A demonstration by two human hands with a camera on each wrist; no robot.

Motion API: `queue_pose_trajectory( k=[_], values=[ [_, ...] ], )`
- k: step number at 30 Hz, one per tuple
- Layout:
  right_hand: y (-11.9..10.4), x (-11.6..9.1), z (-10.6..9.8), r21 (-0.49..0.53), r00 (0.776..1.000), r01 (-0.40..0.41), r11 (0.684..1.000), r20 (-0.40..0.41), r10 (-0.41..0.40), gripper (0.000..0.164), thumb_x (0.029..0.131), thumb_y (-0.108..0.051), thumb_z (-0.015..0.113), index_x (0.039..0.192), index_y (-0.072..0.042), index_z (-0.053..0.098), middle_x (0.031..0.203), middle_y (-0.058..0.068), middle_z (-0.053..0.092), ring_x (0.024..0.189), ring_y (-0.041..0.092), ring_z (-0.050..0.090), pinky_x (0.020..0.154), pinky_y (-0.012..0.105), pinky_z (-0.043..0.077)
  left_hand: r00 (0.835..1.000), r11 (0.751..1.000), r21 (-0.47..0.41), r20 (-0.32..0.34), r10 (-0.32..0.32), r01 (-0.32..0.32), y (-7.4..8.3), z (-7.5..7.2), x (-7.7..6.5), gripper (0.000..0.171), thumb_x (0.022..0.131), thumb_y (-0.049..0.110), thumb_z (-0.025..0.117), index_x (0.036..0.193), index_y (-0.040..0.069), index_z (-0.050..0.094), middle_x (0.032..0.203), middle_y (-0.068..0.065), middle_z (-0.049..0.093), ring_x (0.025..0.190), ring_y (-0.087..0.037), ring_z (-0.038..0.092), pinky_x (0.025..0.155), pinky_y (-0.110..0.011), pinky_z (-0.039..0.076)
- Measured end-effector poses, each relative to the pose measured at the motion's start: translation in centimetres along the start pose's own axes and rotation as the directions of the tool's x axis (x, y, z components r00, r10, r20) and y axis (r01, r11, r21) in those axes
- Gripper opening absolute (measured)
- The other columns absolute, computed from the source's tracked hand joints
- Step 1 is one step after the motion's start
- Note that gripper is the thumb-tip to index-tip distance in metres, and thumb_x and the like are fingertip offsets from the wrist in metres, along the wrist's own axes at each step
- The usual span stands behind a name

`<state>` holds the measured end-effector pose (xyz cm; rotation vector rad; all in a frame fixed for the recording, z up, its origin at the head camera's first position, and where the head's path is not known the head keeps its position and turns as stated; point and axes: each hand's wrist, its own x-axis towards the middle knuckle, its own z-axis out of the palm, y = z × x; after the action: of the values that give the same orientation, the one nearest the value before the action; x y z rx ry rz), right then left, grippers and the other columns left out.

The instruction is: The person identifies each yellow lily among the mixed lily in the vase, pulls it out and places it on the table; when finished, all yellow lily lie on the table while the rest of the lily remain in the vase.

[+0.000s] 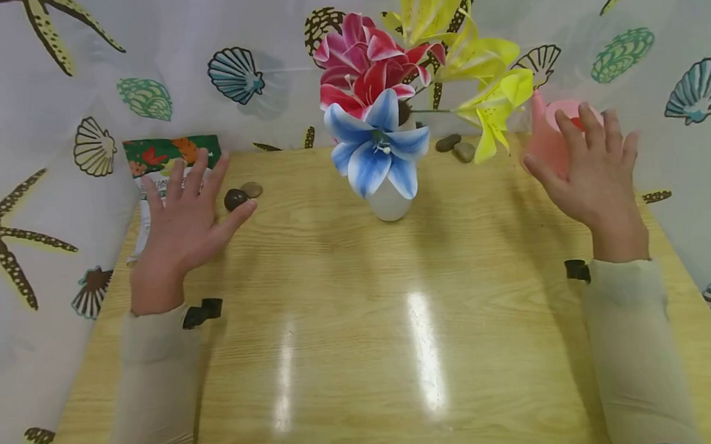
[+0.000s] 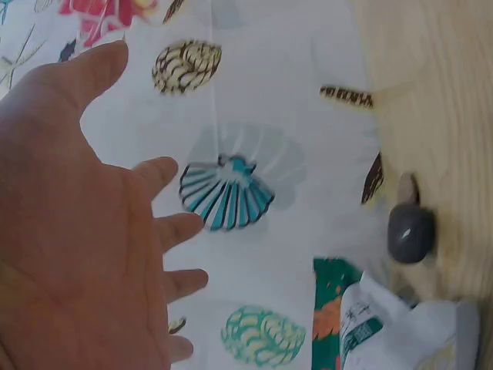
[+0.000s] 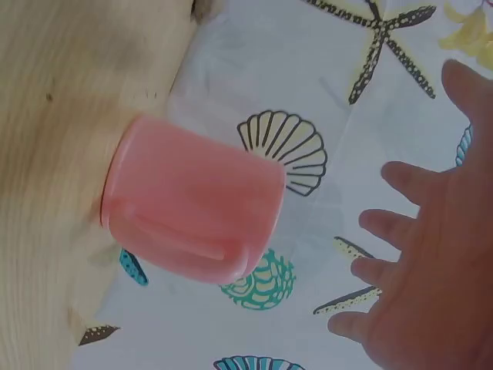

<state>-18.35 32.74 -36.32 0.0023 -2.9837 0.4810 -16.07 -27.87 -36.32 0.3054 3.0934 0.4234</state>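
My left hand (image 1: pixel 184 231), fingers spread, hovers before a green and white printed packet (image 1: pixel 170 148) at the table's back left; it holds nothing. Just right of its fingers lie a dark stone (image 1: pixel 236 199) and a tan stone (image 1: pixel 252 189). My right hand (image 1: pixel 594 176) is spread too, in front of a pink watering can (image 1: pixel 545 138) that it partly hides in the head view. The right wrist view shows the pink can (image 3: pixel 196 200) apart from the fingers. Between the hands, a white vase (image 1: pixel 391 203) bears blue (image 1: pixel 381 143), red and yellow (image 1: pixel 480 61) artificial lilies.
Two stones (image 1: pixel 463 152) lie at the back edge, right of the vase. A white cloth (image 1: pixel 285 24) printed with shells and starfish hangs behind and at both sides of the wooden table (image 1: pixel 348 316).
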Motion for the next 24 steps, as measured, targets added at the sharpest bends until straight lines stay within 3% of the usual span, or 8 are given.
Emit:
queue_pose_trajectory(
  k=[4,8,10,14,17,21,24],
  values=[
    [-0.4,-1.4,0.1,0.154,0.985,0.102,0.983,-0.153,-0.078,0.094,0.107,-0.072,0.053,0.176,-0.012,0.033,0.188,0.018,0.019,0.175,0.048,0.006,0.137,0.08,-0.002,0.993,0.988,-0.102,-0.03,0.113,-0.116,1.1,0.9,0.9,0.091,0.11,0.071,0.051,0.182,0.029,0.014,0.19,-0.013,0.014,0.176,-0.049,0.006,0.134,-0.083,-0.009],
    [-1.1,-3.0,0.8,0.306,0.931,0.267,0.914,-0.327,-0.163,0.079,0.109,-0.057,0.065,0.167,-0.006,0.05,0.174,0.023,0.046,0.164,0.049,0.035,0.137,0.072,0.022,0.979,0.96,-0.198,-0.095,0.182,-0.198,2.5,2.2,2.0,0.084,0.111,0.056,0.063,0.18,0.024,0.026,0.184,-0.016,0.031,0.17,-0.045,0.028,0.136,-0.077,0.02],
    [-1.7,-3.7,1.3,0.347,0.908,0.322,0.881,-0.377,-0.183,0.07,0.109,-0.05,0.068,0.163,-0.007,0.056,0.167,0.022,0.056,0.156,0.046,0.046,0.135,0.057,0.035,0.977,0.943,-0.261,-0.112,0.181,-0.205,3.4,2.8,2.7,0.081,0.11,0.05,0.067,0.178,0.022,0.031,0.181,-0.015,0.037,0.166,-0.043,0.036,0.133,-0.072,0.032],
    [-3.2,-4.8,2.2,0.435,0.895,0.363,0.824,-0.409,-0.178,0.048,0.111,-0.027,0.072,0.154,-0.007,0.066,0.152,0.021,0.069,0.14,0.018,0.062,0.12,0.022,0.045,0.976,0.889,-0.403,-0.12,0.182,-0.216,5.6,4.0,4.1,0.074,0.109,0.041,0.072,0.173,0.019,0.041,0.176,-0.014,0.045,0.159,-0.04,0.046,0.129,-0.069,0.042],
    [-4.4,-5.1,2.7,0.513,0.892,0.373,0.773,-0.428,-0.147,0.037,0.107,-0.008,0.075,0.143,-0.003,0.074,0.138,0.014,0.078,0.126,-0.003,0.065,0.112,0.011,0.048,0.97,0.83,-0.502,-0.135,0.201,-0.242,7.2,4.9,5.4,0.07,0.108,0.034,0.076,0.17,0.017,0.047,0.17,-0.013,0.051,0.153,-0.038,0.053,0.127,-0.065,0.046],
    [-6.3,-4.9,3.2,0.654,0.898,0.373,0.658,-0.433,-0.078,0.027,0.103,0.002,0.077,0.129,0.004,0.079,0.121,-0.009,0.082,0.115,-0.004,0.072,0.107,0.013,0.056,0.962,0.744,-0.61,-0.158,0.222,-0.271,9.3,6.0,7.1,0.072,0.105,0.031,0.08,0.168,0.018,0.049,0.168,-0.011,0.053,0.148,-0.035,0.059,0.124,-0.062,0.052],
    [-7.7,-4.7,3.6,0.782,0.913,0.371,0.5,-0.405,-0.043,0.021,0.102,0.006,0.076,0.122,0.011,0.078,0.115,-0.011,0.082,0.109,0.005,0.077,0.102,0.016,0.06,0.962,0.698,-0.663,-0.154,0.225,-0.27,10.6,6.9,8.3,0.078,0.103,0.03,0.082,0.17,0.016,0.045,0.17,-0.011,0.051,0.148,-0.037,0.06,0.124,-0.062,0.052]
  ],
)
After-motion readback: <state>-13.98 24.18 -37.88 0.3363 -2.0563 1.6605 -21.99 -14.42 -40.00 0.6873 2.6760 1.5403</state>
